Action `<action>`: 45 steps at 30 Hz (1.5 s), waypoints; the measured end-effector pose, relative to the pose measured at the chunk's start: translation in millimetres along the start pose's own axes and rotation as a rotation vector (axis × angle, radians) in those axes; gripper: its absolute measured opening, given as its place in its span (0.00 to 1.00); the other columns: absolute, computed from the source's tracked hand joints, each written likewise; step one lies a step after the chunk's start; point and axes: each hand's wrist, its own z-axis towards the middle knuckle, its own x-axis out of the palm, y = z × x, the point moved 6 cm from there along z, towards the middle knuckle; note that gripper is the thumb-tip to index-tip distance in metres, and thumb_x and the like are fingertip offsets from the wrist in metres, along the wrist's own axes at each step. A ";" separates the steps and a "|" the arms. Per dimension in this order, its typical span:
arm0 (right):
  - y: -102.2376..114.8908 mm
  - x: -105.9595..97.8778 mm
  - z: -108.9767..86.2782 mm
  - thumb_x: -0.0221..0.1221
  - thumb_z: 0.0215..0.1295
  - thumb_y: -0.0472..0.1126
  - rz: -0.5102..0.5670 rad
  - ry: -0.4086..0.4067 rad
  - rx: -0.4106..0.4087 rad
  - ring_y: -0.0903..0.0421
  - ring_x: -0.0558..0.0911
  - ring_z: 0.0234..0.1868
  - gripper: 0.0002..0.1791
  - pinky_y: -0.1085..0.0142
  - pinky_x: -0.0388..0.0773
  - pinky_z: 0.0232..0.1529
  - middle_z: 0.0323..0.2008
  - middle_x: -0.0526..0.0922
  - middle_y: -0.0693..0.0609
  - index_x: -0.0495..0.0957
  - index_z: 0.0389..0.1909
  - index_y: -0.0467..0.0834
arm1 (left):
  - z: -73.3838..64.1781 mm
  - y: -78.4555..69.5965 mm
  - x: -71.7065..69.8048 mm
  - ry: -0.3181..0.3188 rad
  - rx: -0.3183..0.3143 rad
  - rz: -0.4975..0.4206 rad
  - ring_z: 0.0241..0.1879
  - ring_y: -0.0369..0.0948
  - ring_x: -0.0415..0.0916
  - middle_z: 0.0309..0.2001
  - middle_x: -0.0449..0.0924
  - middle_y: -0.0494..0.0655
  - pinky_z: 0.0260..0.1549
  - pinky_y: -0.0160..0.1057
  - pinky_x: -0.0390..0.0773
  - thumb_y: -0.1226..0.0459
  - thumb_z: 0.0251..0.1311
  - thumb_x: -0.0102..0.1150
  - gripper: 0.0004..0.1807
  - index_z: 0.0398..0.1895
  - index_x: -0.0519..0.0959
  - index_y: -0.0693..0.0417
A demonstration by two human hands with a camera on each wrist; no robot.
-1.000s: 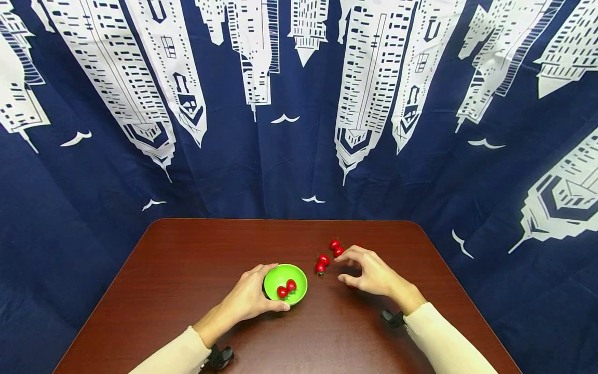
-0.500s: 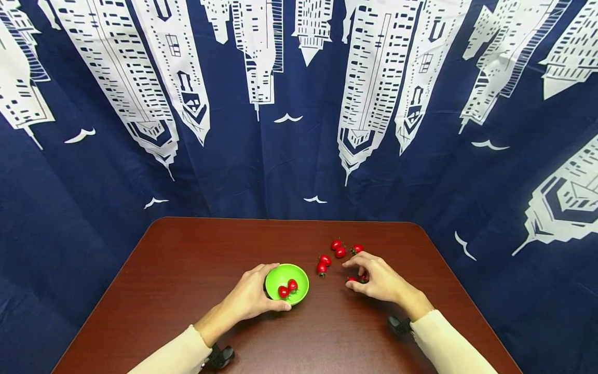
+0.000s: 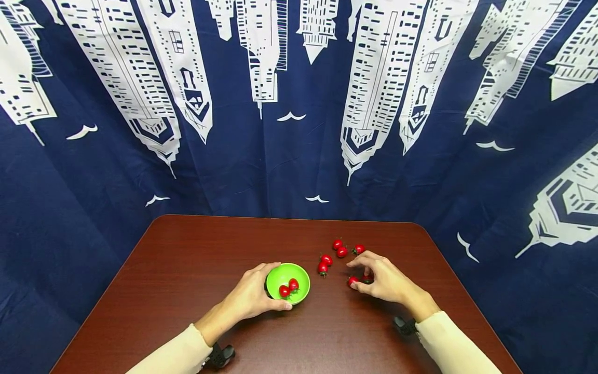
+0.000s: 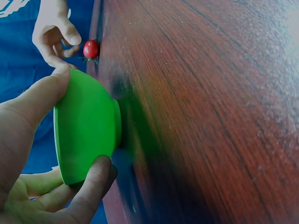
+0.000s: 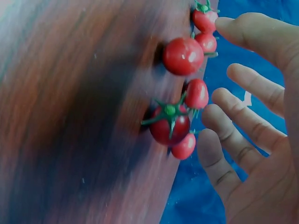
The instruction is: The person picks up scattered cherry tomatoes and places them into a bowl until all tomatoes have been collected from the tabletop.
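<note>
My left hand (image 3: pixel 254 293) grips a small green bowl (image 3: pixel 286 272), thumb at its near rim and fingers round the far side. Two cherry tomatoes (image 3: pixel 293 284) with green stems lie inside. In the left wrist view, fingers also press the side of the bowl (image 4: pixel 86 123). My right hand (image 3: pixel 388 279) hovers over the table with fingers spread and nothing between them. Two cherry tomatoes (image 3: pixel 352 281) sit beneath it, one partly hidden by the thumb. In the right wrist view, the fingers stand apart from a near tomato (image 5: pixel 182 56) and a stemmed tomato (image 5: pixel 163 132).
Several more cherry tomatoes (image 3: pixel 326 259) lie between the bowl and the right hand and farther back. All rest on a brown wooden table (image 3: pixel 210 244). Behind its far edge hangs a dark blue cloth (image 3: pixel 233 176) printed with white buildings.
My right hand has moved right, off the back tomatoes and over the two nearer ones, which now show beneath it. The left hand still holds the bowl in place.
</note>
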 end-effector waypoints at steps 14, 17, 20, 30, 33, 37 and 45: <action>-19.2 -4.8 -9.8 0.85 0.63 0.47 -0.075 0.043 0.039 0.52 0.88 0.51 0.25 0.61 0.88 0.49 0.56 0.91 0.52 0.92 0.61 0.48 | 0.3 -0.5 -0.6 0.009 -0.014 -0.001 0.65 0.52 0.88 0.68 0.89 0.55 0.67 0.57 0.89 0.45 0.44 0.98 0.60 0.80 0.79 0.59; -22.2 -3.3 -10.0 0.84 0.63 0.43 -0.039 0.053 0.020 0.53 0.89 0.48 0.24 0.64 0.89 0.44 0.54 0.91 0.50 0.92 0.60 0.45 | 0.4 -0.1 -0.3 0.009 -0.017 -0.003 0.65 0.53 0.88 0.69 0.89 0.55 0.67 0.57 0.89 0.45 0.44 0.98 0.60 0.80 0.79 0.59; -25.3 -2.0 -11.1 0.83 0.64 0.39 -0.010 0.060 0.010 0.54 0.90 0.47 0.22 0.65 0.91 0.42 0.53 0.91 0.51 0.92 0.59 0.44 | 0.0 1.1 0.9 0.017 -0.022 -0.009 0.67 0.54 0.87 0.70 0.88 0.56 0.69 0.59 0.88 0.45 0.45 0.98 0.61 0.81 0.79 0.59; -29.9 0.6 -13.3 0.77 0.66 0.28 0.017 0.045 -0.001 0.58 0.90 0.43 0.17 0.66 0.93 0.41 0.49 0.92 0.50 0.92 0.55 0.40 | 0.5 -0.2 0.7 0.012 -0.006 -0.019 0.67 0.54 0.87 0.71 0.88 0.57 0.69 0.59 0.89 0.47 0.45 0.98 0.61 0.81 0.78 0.61; -30.5 1.3 -13.2 0.77 0.66 0.27 0.020 0.041 0.003 0.59 0.90 0.43 0.17 0.66 0.93 0.41 0.48 0.92 0.50 0.92 0.54 0.40 | 0.5 0.5 0.7 0.010 -0.010 -0.022 0.68 0.55 0.87 0.71 0.88 0.57 0.69 0.59 0.88 0.46 0.45 0.98 0.61 0.81 0.78 0.61; -31.1 1.4 -12.7 0.78 0.65 0.27 0.025 0.032 0.009 0.60 0.90 0.43 0.17 0.66 0.93 0.41 0.48 0.92 0.51 0.92 0.54 0.40 | 0.2 0.5 0.7 0.007 -0.012 -0.013 0.68 0.55 0.87 0.71 0.88 0.58 0.70 0.60 0.88 0.46 0.45 0.98 0.61 0.81 0.78 0.61; -29.7 0.0 -10.0 0.79 0.66 0.28 0.021 0.007 0.011 0.60 0.89 0.43 0.17 0.69 0.92 0.41 0.48 0.92 0.52 0.92 0.53 0.41 | 0.0 0.6 0.3 0.012 -0.020 -0.024 0.69 0.56 0.87 0.71 0.88 0.58 0.70 0.61 0.88 0.46 0.44 0.98 0.61 0.82 0.78 0.60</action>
